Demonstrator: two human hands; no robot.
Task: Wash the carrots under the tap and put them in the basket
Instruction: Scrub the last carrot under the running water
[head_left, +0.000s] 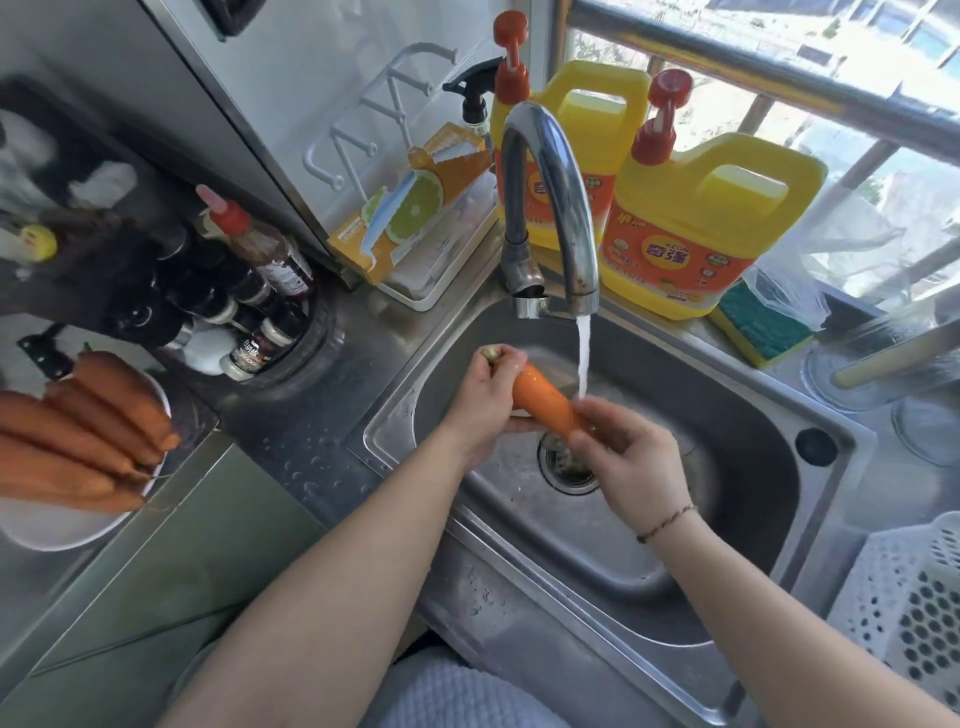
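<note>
Carrot (543, 402) over sink (727, 415), just beside tap (550, 197) stream.
Left hand (488, 395) grips top end, right hand (631, 457) pinches tip. Stiff, light, prob. slippery wet; hold both ends w/ firm grip.

Your left hand (485, 395) grips the stem end of a carrot (545, 400) and your right hand (628, 457) holds its tip, over the sink (727, 519). Water from the tap (550, 197) falls just beside the carrot. More carrots (88, 431) lie on a white plate (47, 525) at left; the white basket (914, 603) sits at right.
</note>
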